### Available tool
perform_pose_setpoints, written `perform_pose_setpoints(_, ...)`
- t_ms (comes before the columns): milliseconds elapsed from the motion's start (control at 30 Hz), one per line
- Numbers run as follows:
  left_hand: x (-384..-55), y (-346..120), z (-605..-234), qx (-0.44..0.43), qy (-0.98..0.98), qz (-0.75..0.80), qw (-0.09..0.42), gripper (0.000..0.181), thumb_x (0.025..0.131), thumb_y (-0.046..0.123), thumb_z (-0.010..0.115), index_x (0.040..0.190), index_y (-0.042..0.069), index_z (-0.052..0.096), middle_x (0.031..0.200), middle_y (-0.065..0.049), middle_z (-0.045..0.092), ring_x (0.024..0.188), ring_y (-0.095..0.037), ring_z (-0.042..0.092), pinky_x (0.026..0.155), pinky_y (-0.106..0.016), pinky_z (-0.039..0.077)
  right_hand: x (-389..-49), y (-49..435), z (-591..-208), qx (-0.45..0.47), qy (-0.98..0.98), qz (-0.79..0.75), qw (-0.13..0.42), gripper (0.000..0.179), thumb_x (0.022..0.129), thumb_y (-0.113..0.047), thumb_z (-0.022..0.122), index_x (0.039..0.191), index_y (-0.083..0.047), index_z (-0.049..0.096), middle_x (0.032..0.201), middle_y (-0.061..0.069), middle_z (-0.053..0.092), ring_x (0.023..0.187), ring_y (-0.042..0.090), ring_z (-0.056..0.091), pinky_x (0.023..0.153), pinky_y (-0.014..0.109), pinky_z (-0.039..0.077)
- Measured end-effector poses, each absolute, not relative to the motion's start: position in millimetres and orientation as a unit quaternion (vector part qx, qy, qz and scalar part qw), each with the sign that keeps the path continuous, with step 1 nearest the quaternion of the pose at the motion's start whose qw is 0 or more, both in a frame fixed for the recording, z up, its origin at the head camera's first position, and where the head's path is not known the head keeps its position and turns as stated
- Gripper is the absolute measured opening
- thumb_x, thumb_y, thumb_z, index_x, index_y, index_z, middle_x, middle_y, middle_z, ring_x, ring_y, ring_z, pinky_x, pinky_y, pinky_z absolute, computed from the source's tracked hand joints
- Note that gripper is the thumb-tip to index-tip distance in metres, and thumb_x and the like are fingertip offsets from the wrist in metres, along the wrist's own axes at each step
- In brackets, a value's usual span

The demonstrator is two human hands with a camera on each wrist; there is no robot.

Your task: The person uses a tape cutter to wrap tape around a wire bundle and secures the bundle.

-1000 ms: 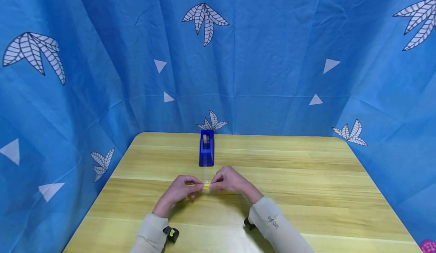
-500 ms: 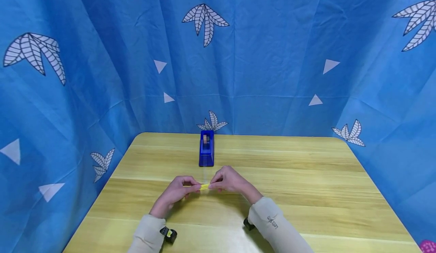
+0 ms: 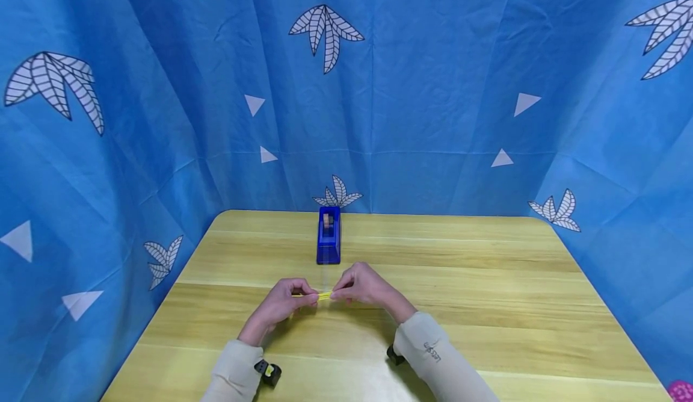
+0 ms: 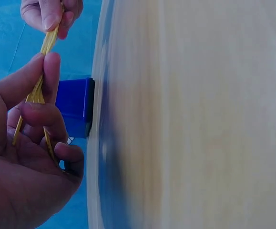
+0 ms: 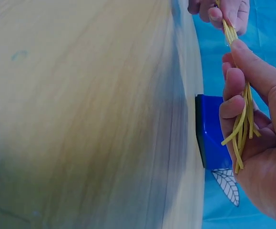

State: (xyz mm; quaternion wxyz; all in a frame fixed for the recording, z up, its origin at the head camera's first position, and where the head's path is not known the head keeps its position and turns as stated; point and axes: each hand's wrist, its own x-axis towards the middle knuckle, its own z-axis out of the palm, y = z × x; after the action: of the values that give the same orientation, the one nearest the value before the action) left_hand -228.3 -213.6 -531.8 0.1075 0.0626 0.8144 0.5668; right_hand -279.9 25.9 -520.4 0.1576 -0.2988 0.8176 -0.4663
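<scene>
A bundle of thin yellow strands [image 3: 324, 296] is stretched between both hands above the table. My left hand [image 3: 284, 303] pinches one end between thumb and fingers; in the left wrist view its loose strands [image 4: 36, 97] spread over the palm. The other end is pinched by my right hand [image 3: 364, 284], and several free ends [image 5: 245, 124] hang across that palm in the right wrist view. A faint clear strip of tape [image 3: 326, 278] runs from the blue tape dispenser [image 3: 328, 253] toward the middle of the bundle. Its near end is hard to see.
The dispenser stands near the back edge of the wooden table [image 3: 460, 287], straight beyond the hands. Behind the table hangs a blue patterned curtain [image 3: 422, 119], which also runs along both sides. A small black camera [image 3: 269, 373] sits at the left wrist.
My left hand has shifted slightly left along the bundle, so more yellow shows between the hands. The right hand has barely moved, and the dispenser stays in place.
</scene>
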Motion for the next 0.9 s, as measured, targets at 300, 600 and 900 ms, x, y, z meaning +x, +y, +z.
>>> perform_pose_setpoints(300, -228, -210, -530, 0.071, 0.817, 0.567, 0.083, 0.011, 0.094, 0.01, 0.075, 0.092, 0.0, 0.075, 0.089, -0.012, 0.075, 0.09, -0.018, 0.064, 0.075, -0.028, 0.05, -286, 38, -525, -0.325, 0.801, -0.475, 0.167, 0.014, 0.091, -0.021, 0.082, 0.102, -0.013, 0.083, 0.086, 0.001, 0.079, 0.06, 0.011, 0.062, 0.054, 0.022, 0.051)
perform_pose_setpoints(600, -226, -216, -526, 0.073, 0.819, 0.565, 0.074, 0.01, 0.095, 0.011, 0.075, 0.095, 0.0, 0.074, 0.09, -0.01, 0.074, 0.089, -0.019, 0.064, 0.077, -0.031, 0.052, -287, 58, -528, -0.287, 0.766, -0.527, 0.231, 0.024, 0.102, -0.023, 0.068, 0.104, -0.002, 0.079, 0.076, 0.014, 0.066, 0.057, 0.011, 0.051, 0.057, 0.024, 0.047)
perform_pose_setpoints(900, -227, -211, -531, 0.083, 0.82, 0.561, 0.073, 0.01, 0.095, 0.011, 0.074, 0.091, 0.001, 0.072, 0.091, -0.01, 0.074, 0.091, -0.019, 0.064, 0.079, -0.03, 0.052, -282, 54, -536, -0.236, 0.736, -0.571, 0.277, 0.03, 0.103, -0.029, 0.067, 0.109, -0.002, 0.077, 0.076, 0.003, 0.064, 0.049, 0.008, 0.037, 0.046, 0.022, 0.032)
